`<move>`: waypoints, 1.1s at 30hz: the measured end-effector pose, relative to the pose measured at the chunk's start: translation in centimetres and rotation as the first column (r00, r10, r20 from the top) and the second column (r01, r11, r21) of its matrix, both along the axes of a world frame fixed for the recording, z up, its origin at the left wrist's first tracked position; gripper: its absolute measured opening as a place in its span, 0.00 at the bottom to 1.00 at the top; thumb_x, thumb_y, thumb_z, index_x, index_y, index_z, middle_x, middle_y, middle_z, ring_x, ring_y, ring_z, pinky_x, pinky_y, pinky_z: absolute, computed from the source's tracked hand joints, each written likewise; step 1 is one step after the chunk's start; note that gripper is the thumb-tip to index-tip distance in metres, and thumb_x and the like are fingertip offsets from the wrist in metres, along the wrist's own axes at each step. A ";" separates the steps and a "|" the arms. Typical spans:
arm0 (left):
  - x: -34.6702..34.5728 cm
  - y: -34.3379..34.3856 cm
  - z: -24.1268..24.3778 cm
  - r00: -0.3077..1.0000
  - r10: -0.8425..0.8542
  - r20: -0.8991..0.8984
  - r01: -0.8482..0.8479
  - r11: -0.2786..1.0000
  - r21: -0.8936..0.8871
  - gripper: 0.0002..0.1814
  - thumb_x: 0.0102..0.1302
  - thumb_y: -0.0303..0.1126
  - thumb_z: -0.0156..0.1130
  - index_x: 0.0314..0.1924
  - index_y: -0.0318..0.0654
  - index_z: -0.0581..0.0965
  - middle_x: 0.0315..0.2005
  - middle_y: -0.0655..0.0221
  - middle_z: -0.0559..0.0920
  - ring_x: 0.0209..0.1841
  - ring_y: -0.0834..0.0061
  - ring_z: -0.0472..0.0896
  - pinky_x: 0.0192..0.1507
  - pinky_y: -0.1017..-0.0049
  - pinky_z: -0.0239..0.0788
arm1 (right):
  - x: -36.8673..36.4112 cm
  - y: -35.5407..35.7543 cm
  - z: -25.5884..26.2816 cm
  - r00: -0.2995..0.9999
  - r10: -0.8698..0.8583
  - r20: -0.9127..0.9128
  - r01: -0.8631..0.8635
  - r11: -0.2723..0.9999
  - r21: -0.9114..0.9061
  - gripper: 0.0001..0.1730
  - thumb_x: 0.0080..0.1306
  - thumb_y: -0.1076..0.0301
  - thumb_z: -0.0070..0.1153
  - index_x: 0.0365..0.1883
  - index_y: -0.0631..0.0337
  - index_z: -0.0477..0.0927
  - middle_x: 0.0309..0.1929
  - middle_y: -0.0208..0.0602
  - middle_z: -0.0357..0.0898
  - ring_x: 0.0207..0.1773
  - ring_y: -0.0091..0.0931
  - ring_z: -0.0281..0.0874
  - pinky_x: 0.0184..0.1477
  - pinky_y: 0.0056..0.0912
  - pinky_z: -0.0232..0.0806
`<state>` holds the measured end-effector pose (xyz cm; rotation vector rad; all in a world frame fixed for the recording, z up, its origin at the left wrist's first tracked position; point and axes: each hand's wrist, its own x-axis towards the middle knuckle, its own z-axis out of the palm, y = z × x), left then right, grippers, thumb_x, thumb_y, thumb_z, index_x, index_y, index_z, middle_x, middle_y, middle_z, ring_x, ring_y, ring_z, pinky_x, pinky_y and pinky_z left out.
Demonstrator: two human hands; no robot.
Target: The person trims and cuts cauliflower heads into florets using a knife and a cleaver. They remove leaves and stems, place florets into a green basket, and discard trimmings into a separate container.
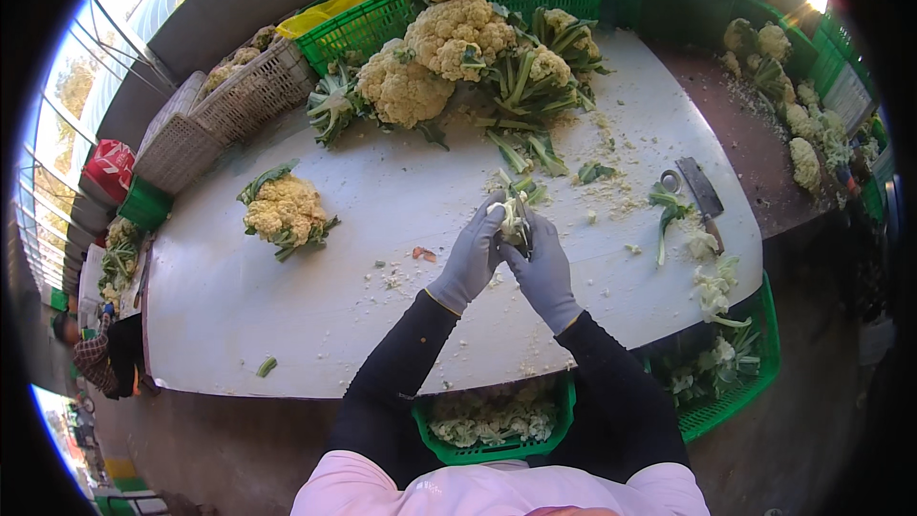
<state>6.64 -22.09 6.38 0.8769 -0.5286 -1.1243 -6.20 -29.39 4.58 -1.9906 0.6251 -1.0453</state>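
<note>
Over the white table (344,322), my gloved left hand (469,254) grips a small pale cauliflower piece (513,221). My gloved right hand (541,265) meets it from the right, shut on a small knife (529,229) whose dark blade lies against the piece; its handle is hidden by the fingers. Beyond the hands rises a pile of cauliflower heads (458,36) with green leaves. A single cauliflower head (283,209) rests at the left. To the right lie a cleaver (701,190), a round metal object (671,181) and cut leaves (670,211).
Below the table's near edge are a green crate of florets (494,450) and a green crate of leaves (770,351). Crates (251,89) line the back left. A person (100,358) is at another table far left. More cauliflower (806,161) lies at the right.
</note>
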 end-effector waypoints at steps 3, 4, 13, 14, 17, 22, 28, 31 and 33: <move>-0.8 3.4 1.0 0.999 -0.045 -0.016 0.043 0.992 -0.116 0.36 0.81 0.36 0.53 0.82 0.38 0.52 0.72 0.61 0.69 0.73 0.66 0.69 0.78 0.61 0.56 | 0.6 0.1 -1.7 0.996 0.081 -0.038 -0.072 0.978 0.195 0.24 0.74 0.67 0.63 0.67 0.60 0.76 0.49 0.30 0.82 0.37 0.14 0.78 0.33 0.17 0.68; -0.6 5.5 1.2 0.999 -0.036 -0.030 0.032 0.991 -0.131 0.36 0.80 0.35 0.53 0.82 0.38 0.52 0.72 0.61 0.69 0.74 0.66 0.68 0.78 0.61 0.55 | 0.5 1.3 -0.1 0.984 0.179 0.028 -0.171 0.871 0.461 0.23 0.74 0.67 0.63 0.65 0.60 0.76 0.46 0.29 0.82 0.36 0.14 0.77 0.33 0.17 0.68; -0.1 11.1 -3.4 0.991 0.113 -0.076 -0.114 0.993 -0.010 0.28 0.77 0.33 0.62 0.72 0.36 0.68 0.56 0.72 0.79 0.52 0.82 0.77 0.58 0.77 0.71 | 1.2 5.2 1.0 0.915 0.350 0.202 -0.368 0.517 0.773 0.17 0.76 0.69 0.59 0.60 0.67 0.79 0.37 0.28 0.82 0.31 0.15 0.75 0.33 0.17 0.69; 0.1 11.5 -3.4 0.982 0.191 -0.006 -0.190 0.980 0.061 0.28 0.75 0.31 0.63 0.72 0.37 0.68 0.55 0.73 0.79 0.50 0.84 0.77 0.55 0.78 0.70 | 1.3 5.1 1.0 0.937 0.312 0.157 -0.316 0.568 0.760 0.17 0.77 0.69 0.58 0.60 0.68 0.79 0.37 0.29 0.83 0.31 0.15 0.75 0.33 0.18 0.69; 0.4 12.1 -2.5 0.923 0.237 0.302 -0.300 0.937 0.181 0.32 0.71 0.33 0.70 0.71 0.34 0.71 0.56 0.72 0.80 0.49 0.85 0.78 0.50 0.81 0.72 | -1.4 -3.4 -2.6 0.980 0.003 -0.200 0.093 0.880 0.466 0.19 0.70 0.73 0.60 0.59 0.66 0.79 0.41 0.42 0.83 0.32 0.26 0.81 0.34 0.30 0.75; 0.9 13.4 -4.0 0.527 0.223 0.820 -0.540 0.833 0.121 0.35 0.67 0.40 0.73 0.68 0.31 0.72 0.52 0.63 0.83 0.46 0.77 0.83 0.50 0.76 0.75 | -3.1 -2.2 -2.1 0.899 -0.176 -0.400 0.088 0.970 -0.228 0.09 0.73 0.70 0.57 0.50 0.60 0.78 0.49 0.52 0.79 0.38 0.51 0.83 0.39 0.49 0.76; 0.2 13.7 -2.2 0.454 0.135 0.880 -0.553 0.817 0.160 0.25 0.66 0.40 0.70 0.59 0.36 0.80 0.41 0.59 0.85 0.39 0.70 0.84 0.45 0.70 0.75 | -1.7 8.9 0.7 0.896 0.049 -0.442 -0.217 0.916 -0.337 0.07 0.76 0.64 0.54 0.45 0.56 0.76 0.38 0.41 0.78 0.32 0.44 0.81 0.33 0.48 0.74; -0.6 14.0 -0.9 0.455 0.083 0.887 -0.534 0.822 0.197 0.21 0.67 0.41 0.67 0.56 0.36 0.81 0.37 0.61 0.85 0.36 0.70 0.83 0.42 0.69 0.74 | -1.5 9.0 0.7 0.862 -0.014 -0.506 -0.230 0.880 -0.415 0.06 0.75 0.66 0.53 0.45 0.56 0.75 0.38 0.40 0.77 0.31 0.42 0.82 0.32 0.47 0.74; -0.8 14.2 -0.7 0.478 0.054 0.876 -0.520 0.822 0.234 0.21 0.68 0.43 0.66 0.54 0.37 0.82 0.38 0.60 0.85 0.37 0.67 0.84 0.43 0.67 0.75 | -1.5 9.2 0.4 0.852 -0.092 -0.515 -0.200 0.853 -0.483 0.05 0.74 0.67 0.52 0.44 0.56 0.75 0.38 0.41 0.77 0.31 0.42 0.82 0.31 0.47 0.74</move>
